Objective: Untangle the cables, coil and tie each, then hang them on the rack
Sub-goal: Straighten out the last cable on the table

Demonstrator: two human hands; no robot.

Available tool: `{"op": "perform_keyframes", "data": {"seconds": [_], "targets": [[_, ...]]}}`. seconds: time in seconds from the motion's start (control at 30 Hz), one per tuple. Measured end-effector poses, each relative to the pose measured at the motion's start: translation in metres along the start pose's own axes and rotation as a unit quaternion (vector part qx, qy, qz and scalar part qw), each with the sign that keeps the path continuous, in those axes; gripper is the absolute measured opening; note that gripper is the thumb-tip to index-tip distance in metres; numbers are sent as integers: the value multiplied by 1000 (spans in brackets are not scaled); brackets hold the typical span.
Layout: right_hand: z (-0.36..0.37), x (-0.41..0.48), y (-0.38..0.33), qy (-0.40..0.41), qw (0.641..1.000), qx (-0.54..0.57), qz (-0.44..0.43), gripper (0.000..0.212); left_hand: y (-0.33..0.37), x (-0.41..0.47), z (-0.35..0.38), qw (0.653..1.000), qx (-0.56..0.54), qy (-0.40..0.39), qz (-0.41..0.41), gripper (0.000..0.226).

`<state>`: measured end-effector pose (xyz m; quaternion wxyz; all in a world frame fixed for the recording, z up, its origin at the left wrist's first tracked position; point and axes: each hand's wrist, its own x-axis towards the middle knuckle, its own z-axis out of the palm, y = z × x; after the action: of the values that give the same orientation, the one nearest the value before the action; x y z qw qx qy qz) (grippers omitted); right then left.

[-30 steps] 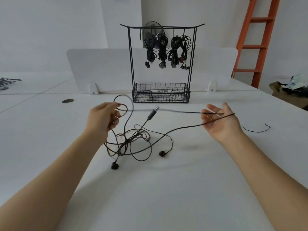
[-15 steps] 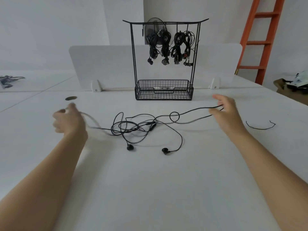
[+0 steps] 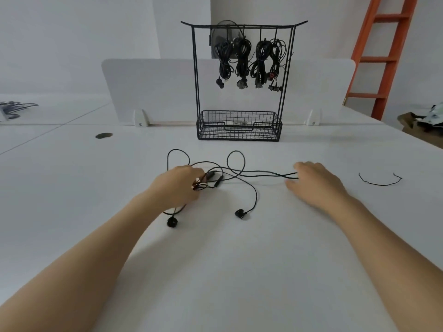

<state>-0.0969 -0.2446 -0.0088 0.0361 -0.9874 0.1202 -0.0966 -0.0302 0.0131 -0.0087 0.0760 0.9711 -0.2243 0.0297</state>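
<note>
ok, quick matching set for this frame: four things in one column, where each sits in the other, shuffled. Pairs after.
1 earphone cable
2 coiled cables
3 loose tie wire
4 ladder

A hanging from the rack top bar
B alone on the table, right of the right hand
C on the table, between left hand and right hand
D orange, behind the table's far right

Pairs: 1-C, 2-A, 3-B, 4-D

One cam only, head-worn, wide-angle; it looked fwd and down over the flat white tabletop [image 3: 239,283]; left hand [image 3: 178,185] and right hand [image 3: 316,185] sat mid-frame, arms reaching in from bottom corners, close to lens; tall black wire rack [image 3: 239,135] stood centre, farther back, facing cam.
</note>
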Motion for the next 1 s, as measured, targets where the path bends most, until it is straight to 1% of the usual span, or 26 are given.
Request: {"op": "perform_keyframes", "data": {"seconds": [0.07,0.1,0.13,0.17,0.2,0.23,0.27,0.3,0.37,0.4,0.43,0.47,0.5,0.53,0.57,0.6,0.63,0.67,0.7,0.73,0.77,0.8,0.83,0.87,0.93,1.0], "targets": [[-3,4,11,90,994,33,54,32,-6,-2,-8,999,-4,16,-29,31],[-4,8,18,127,985,81,82,32,-10,-3,-13,998,-26,25,-41,28],[-5,11,26,155,969,157,115,31,-15,-4,-19,996,-64,33,-48,21],[-6,15,34,178,937,260,152,29,-21,-4,-23,992,-110,37,-48,16],[-9,17,39,188,884,383,192,27,-28,-5,-28,986,-157,38,-44,14],[-12,18,41,191,815,499,225,24,-34,-7,-31,975,-212,41,-41,14],[-15,19,44,196,744,588,249,24,-39,-8,-34,959,-276,52,-44,14],[-18,20,46,204,694,639,262,26,-43,-8,-35,937,-339,75,-50,15],[-22,20,46,231,621,700,268,28,-51,-8,-35,881,-442,143,-89,19],[-24,20,46,243,588,723,270,30,-53,-7,-34,842,-495,172,-130,20],[-25,21,47,250,557,743,276,31,-56,-6,-34,791,-555,190,-173,21],[-26,21,48,254,541,750,283,34,-59,-5,-33,734,-614,196,-215,23],[-26,22,49,260,539,746,292,35,-62,-4,-33,677,-664,197,-248,26],[-25,23,50,270,553,730,298,34,-65,-3,-33,624,-707,193,-272,28],[-24,24,50,282,578,707,296,30,-67,-2,-32,584,-736,190,-283,30],[-21,25,49,287,616,680,278,25,-68,-1,-31,565,-751,190,-284,31],[-18,25,47,274,666,647,251,23,-67,0,-30,558,-760,192,-273,31],[-16,24,42,242,717,619,212,18,-63,0,-31,560,-764,196,-255,30],[-15,21,35,195,766,589,167,8,-56,0,-31,566,-765,200,-233,28],[-14,17,28,156,817,543,114,18,-48,1,-32,587,-755,205,-210,27],[-12,13,22,125,868,477,49,39,-39,0,-34,625,-728,210,-186,26],[-12,8,14,95,907,409,-29,54,-29,-1,-35,673,-690,212,-161,26],[-12,2,4,65,927,354,-103,62,-20,-3,-35,713,-657,208,-127,26],[-11,-4,-7,32,933,319,-165,66,-12,-6,-35,737,-642,193,-90,27],[-4,-14,-29,-20,928,301,-219,72,1,-13,-36,759,-637,129,-21,27],[4,-20,-46,-50,929,289,-226,83,12,-21,-39,763,-644,57,30,16]]}}
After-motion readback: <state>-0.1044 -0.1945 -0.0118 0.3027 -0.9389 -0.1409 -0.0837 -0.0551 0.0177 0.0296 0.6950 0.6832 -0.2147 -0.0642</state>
